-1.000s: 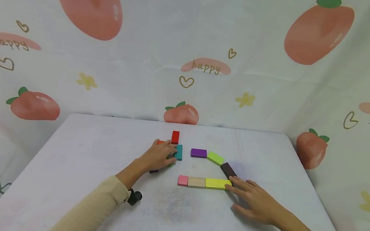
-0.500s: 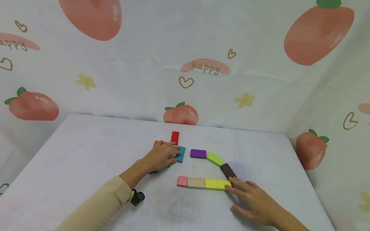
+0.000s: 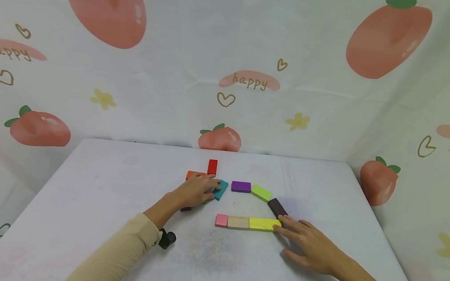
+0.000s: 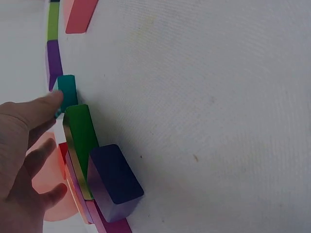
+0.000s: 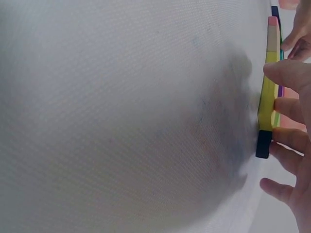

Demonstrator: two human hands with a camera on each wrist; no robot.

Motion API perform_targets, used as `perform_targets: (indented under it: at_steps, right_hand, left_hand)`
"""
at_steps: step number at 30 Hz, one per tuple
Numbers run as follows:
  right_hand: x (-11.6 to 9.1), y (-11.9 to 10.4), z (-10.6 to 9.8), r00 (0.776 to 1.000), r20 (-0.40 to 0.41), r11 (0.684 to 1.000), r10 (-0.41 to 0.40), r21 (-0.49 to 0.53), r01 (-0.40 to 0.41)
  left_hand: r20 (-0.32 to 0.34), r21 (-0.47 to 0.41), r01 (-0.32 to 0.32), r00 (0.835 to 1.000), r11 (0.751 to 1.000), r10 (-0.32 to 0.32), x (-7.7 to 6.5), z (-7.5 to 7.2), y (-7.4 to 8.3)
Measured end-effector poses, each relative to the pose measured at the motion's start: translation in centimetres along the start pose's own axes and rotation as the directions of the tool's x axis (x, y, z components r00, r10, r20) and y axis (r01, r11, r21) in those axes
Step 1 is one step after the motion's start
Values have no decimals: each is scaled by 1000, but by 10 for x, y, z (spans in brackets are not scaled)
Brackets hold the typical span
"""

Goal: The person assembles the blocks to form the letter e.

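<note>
My left hand (image 3: 194, 190) pinches a teal block (image 3: 221, 190) between thumb and forefinger on the white table; in the left wrist view the thumb lies against that teal block (image 4: 68, 91). Just beside it stand a green block (image 4: 81, 145) and a dark blue block (image 4: 116, 174), both largely covered by the hand in the head view. My right hand (image 3: 308, 243) lies with spread, fairly straight fingers, its fingertips at the right end of a yellow block (image 3: 263, 224) and the lower end of a dark brown block (image 3: 277, 206).
A pink block (image 3: 221, 221) and a beige block (image 3: 238, 223) continue the row left of the yellow one. Behind it lie purple (image 3: 241, 187) and lime (image 3: 261, 193) blocks. A red block (image 3: 212, 167) and an orange block (image 3: 195, 174) sit past my left hand.
The teal block has slid slightly right and turned to a slant under my left fingers, leaving the red block's end and nearing the purple block. My right hand has stayed put.
</note>
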State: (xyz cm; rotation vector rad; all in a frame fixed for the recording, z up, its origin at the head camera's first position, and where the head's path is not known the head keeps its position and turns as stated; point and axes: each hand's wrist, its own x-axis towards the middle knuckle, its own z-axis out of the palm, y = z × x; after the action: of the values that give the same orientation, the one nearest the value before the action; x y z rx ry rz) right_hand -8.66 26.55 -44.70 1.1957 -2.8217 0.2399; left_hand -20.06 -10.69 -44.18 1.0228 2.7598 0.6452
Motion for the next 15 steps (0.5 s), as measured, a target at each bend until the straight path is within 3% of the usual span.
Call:
perform_targets:
  at_steps: [15]
  right_hand:
    - [-1, 1, 1, 999, -28, 1000, -20, -6, 20]
  left_hand:
    - [51, -65, 29, 998, 997, -26, 1, -1, 2]
